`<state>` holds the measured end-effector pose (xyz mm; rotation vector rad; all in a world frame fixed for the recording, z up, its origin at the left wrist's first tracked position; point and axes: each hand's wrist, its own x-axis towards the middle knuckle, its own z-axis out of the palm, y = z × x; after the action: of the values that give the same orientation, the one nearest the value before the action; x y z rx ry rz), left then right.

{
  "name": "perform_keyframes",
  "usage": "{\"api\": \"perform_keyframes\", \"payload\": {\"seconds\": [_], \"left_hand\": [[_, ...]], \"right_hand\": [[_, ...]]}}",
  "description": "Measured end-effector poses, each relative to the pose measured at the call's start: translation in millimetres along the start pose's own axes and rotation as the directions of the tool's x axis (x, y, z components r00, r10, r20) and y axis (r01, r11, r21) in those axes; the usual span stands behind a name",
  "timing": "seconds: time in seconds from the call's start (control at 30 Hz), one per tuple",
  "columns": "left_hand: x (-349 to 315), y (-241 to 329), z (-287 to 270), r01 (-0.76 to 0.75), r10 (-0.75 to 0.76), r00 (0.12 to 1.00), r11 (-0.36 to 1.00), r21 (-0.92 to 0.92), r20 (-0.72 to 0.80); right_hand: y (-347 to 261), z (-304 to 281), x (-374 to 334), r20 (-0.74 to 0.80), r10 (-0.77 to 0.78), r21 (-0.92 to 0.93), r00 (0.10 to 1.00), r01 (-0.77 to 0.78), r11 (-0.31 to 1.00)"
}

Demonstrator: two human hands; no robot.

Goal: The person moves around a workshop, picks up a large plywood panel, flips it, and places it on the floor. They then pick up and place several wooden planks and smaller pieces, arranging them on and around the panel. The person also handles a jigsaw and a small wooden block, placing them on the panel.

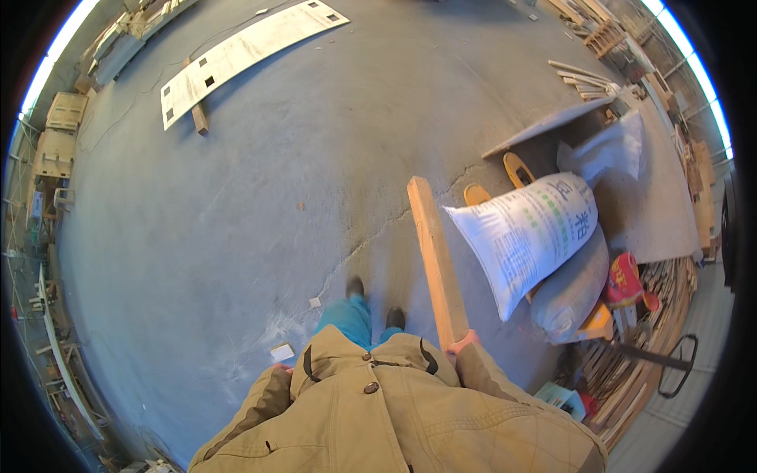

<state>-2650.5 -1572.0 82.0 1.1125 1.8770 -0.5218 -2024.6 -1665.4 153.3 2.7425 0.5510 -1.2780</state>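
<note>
My right hand [464, 341] is closed round the near end of a long squared wooden beam [435, 256], at my right side. The beam points forward and slightly left over the concrete floor. My left hand [281, 367] hangs low by my left hip, mostly hidden by the sleeve and jacket, so its fingers cannot be made out. Just ahead of it in the picture is a small white rectangular piece [281, 351]; whether it lies on the floor or touches the hand is unclear.
To the right, a full white printed sack [532, 229] lies on a greyish sack [574, 288], beside a pallet jack with yellow forks [516, 169] and a looped handle [680, 366]. A pale board with square holes [252, 59] rests on a timber far left. Stacked wood [631, 386] lies near right.
</note>
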Motion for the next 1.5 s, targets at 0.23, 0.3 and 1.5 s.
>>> {"api": "perform_keyframes", "payload": {"seconds": [0.23,0.3,1.5], "left_hand": [[130.1,169.6,-89.6,0.028,-0.026,0.999,0.995,-0.097,0.021],[130.7,244.7,-156.8,-0.011,-0.003,0.998,0.974,-0.225,-0.060],[497.8,1121.2,-717.6,-0.540,0.483,0.830,0.572,-0.617,-0.279]], "right_hand": [[-161.7,-98.3,60.5,-0.142,-0.034,-0.054,0.989,0.027,0.998],[-213.2,-135.1,67.0,-0.163,-0.069,0.001,0.984,0.070,0.998],[-1201.4,-680.3,480.2,-0.650,-0.547,0.490,0.528,0.841,0.230]]}}
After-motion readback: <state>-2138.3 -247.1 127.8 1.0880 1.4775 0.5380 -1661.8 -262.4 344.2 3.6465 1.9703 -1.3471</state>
